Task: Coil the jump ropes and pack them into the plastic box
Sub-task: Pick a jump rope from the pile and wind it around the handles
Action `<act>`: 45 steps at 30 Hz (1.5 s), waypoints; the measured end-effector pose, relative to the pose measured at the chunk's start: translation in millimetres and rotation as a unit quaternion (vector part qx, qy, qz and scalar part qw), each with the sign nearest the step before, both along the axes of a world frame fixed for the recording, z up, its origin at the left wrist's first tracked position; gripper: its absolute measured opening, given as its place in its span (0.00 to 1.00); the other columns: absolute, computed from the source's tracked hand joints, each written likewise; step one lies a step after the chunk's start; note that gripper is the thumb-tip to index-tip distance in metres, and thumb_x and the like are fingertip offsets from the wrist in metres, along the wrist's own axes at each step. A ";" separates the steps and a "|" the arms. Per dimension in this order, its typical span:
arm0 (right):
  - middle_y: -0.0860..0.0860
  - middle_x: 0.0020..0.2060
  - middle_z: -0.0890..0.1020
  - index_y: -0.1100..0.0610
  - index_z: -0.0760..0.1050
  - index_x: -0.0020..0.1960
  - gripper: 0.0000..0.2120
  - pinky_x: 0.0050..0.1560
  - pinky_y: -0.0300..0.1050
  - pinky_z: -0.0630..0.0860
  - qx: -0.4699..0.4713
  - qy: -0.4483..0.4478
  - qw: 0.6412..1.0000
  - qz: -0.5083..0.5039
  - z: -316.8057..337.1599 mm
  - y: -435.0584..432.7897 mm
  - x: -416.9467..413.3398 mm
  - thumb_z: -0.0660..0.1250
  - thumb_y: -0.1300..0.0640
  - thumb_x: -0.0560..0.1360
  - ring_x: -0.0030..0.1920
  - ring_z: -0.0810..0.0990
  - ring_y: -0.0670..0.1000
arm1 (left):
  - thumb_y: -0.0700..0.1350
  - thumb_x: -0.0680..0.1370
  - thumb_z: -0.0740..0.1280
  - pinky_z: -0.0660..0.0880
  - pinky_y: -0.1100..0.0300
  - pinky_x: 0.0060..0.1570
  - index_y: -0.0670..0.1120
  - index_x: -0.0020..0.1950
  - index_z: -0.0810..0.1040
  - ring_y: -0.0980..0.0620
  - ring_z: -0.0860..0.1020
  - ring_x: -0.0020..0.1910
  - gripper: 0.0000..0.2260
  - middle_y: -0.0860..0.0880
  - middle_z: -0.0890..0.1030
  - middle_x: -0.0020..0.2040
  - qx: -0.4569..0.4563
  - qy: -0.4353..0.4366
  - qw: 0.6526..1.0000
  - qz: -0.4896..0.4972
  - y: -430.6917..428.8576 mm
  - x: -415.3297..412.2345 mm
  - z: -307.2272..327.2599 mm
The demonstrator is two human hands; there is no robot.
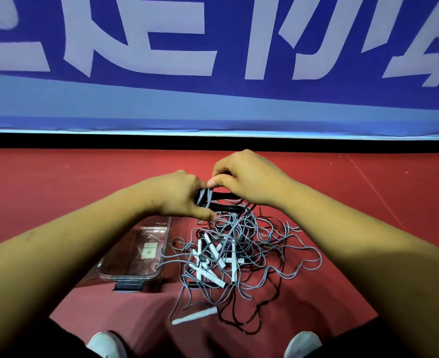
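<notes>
1. Both hands are up over the red sports floor (58, 182). The left hand (179, 197) is wrapped round a pair of black cylindrical jump-rope handles (226, 196), holding them side by side.
2. The right hand (249, 177) is curled too, with thumb and fingers pinching a thin grey rubbery cord (236, 224) right at the left hand's end of the handles, where a few turns cross the black.
3. From there the cord drops into the tangled heap of grey and dark cords with white plastic handles (239, 259), which lies on the floor below the hands.
4. The clear rectangular plastic box (135, 275) sits open just left of the heap, and one grey loop reaches its right wall. I can see nothing coiled inside it.
5. It all looks light to handle. The cord seems limp but springy, so it will likely snag in the heap and slip off the handles if tension drops.
6. The best hold looks like the stiff handles as a core, with the other hand guiding the cord close to the wrap. The loose white handle (195, 316) nearest the feet looks an easy next pick.
</notes>
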State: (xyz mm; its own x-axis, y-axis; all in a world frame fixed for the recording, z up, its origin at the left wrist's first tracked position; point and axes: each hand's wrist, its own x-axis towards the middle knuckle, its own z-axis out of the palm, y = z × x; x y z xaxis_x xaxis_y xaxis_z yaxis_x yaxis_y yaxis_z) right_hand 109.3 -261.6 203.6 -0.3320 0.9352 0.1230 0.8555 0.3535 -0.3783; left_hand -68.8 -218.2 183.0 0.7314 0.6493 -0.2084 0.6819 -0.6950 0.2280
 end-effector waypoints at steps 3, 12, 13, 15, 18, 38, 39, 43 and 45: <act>0.46 0.26 0.76 0.54 0.83 0.40 0.09 0.31 0.37 0.66 -0.052 0.097 0.994 0.022 -0.2 8.5 9.0 0.73 0.48 0.72 0.27 0.69 0.43 | 0.55 0.74 0.73 0.63 0.61 0.31 0.51 0.34 0.68 0.58 0.68 0.26 0.17 0.53 0.71 0.26 -0.032 -0.035 0.999 -0.025 -0.4 -3.8 2.6; 0.49 0.25 0.75 0.59 0.76 0.42 0.11 0.27 0.36 0.61 -0.238 0.456 0.856 -0.055 -38.6 17.5 24.3 0.60 0.70 0.78 0.25 0.64 0.46 | 0.38 0.77 0.71 0.62 0.64 0.22 0.46 0.53 0.73 0.52 0.65 0.23 0.09 0.46 0.74 0.31 -0.308 -0.305 0.899 0.064 -9.9 -12.7 18.0; 0.49 0.24 0.74 0.60 0.75 0.44 0.08 0.25 0.36 0.59 -0.244 0.481 0.840 -0.055 -41.6 17.3 19.1 0.60 0.68 0.79 0.24 0.63 0.45 | 0.38 0.77 0.70 0.62 0.64 0.22 0.46 0.57 0.71 0.52 0.65 0.22 0.12 0.43 0.75 0.32 -0.312 -0.334 0.886 0.076 -9.2 -12.2 19.4; 0.50 0.24 0.73 0.60 0.75 0.46 0.06 0.24 0.36 0.56 -0.253 0.506 0.822 -0.062 -43.7 16.8 8.8 0.61 0.63 0.81 0.23 0.61 0.45 | 0.37 0.78 0.69 0.62 0.63 0.23 0.50 0.65 0.68 0.51 0.65 0.23 0.19 0.38 0.76 0.36 -0.315 -0.380 0.865 0.088 -6.0 -11.9 21.6; 0.54 0.27 0.72 0.54 0.77 0.46 0.10 0.24 0.36 0.58 -0.240 0.486 0.836 -0.083 -42.0 14.3 1.0 0.59 0.58 0.82 0.23 0.61 0.46 | 0.36 0.78 0.68 0.61 0.62 0.26 0.52 0.65 0.73 0.51 0.64 0.23 0.18 0.38 0.76 0.37 -0.312 -0.407 0.850 0.118 1.1 -13.3 23.3; 0.50 0.25 0.71 0.57 0.78 0.33 0.13 0.29 0.42 0.63 -0.086 0.054 0.995 -0.017 -7.7 1.1 -19.6 0.68 0.55 0.76 0.27 0.67 0.49 | 0.47 0.71 0.69 0.69 0.58 0.36 0.52 0.53 0.76 0.42 0.79 0.44 0.11 0.47 0.82 0.46 0.117 0.011 0.988 0.103 14.1 -13.5 -7.4; 0.49 0.26 0.73 0.56 0.80 0.36 0.11 0.31 0.43 0.66 -0.066 0.045 0.997 -0.017 -7.7 3.6 -14.6 0.68 0.54 0.76 0.30 0.70 0.49 | 0.48 0.71 0.70 0.69 0.58 0.36 0.52 0.53 0.77 0.43 0.79 0.45 0.11 0.47 0.82 0.45 0.113 0.019 0.991 0.073 10.9 -9.8 -7.7; 0.47 0.32 0.82 0.52 0.82 0.40 0.07 0.41 0.48 0.77 -0.026 0.060 0.998 -0.015 -9.4 10.7 3.9 0.71 0.49 0.72 0.36 0.78 0.48 | 0.63 0.71 0.73 0.66 0.59 0.36 0.53 0.41 0.74 0.54 0.76 0.34 0.16 0.54 0.77 0.33 0.055 0.018 0.998 0.000 2.2 -1.5 -7.5; 0.45 0.28 0.80 0.53 0.83 0.38 0.07 0.36 0.43 0.74 -0.030 0.104 0.994 -0.017 -6.9 12.5 9.1 0.76 0.50 0.69 0.31 0.76 0.42 | 0.64 0.71 0.72 0.65 0.65 0.32 0.54 0.38 0.72 0.61 0.72 0.28 0.16 0.56 0.74 0.28 0.014 -0.013 1.000 -0.012 0.9 -1.7 -6.4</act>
State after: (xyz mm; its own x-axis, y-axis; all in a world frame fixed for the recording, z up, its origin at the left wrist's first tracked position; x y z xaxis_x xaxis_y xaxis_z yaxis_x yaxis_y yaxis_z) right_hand 118.4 -249.2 196.7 -0.2726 0.9533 0.1297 0.7678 0.2968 -0.5677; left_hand -70.6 -217.3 176.6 0.7519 0.6368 -0.1708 0.6590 -0.7172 0.2267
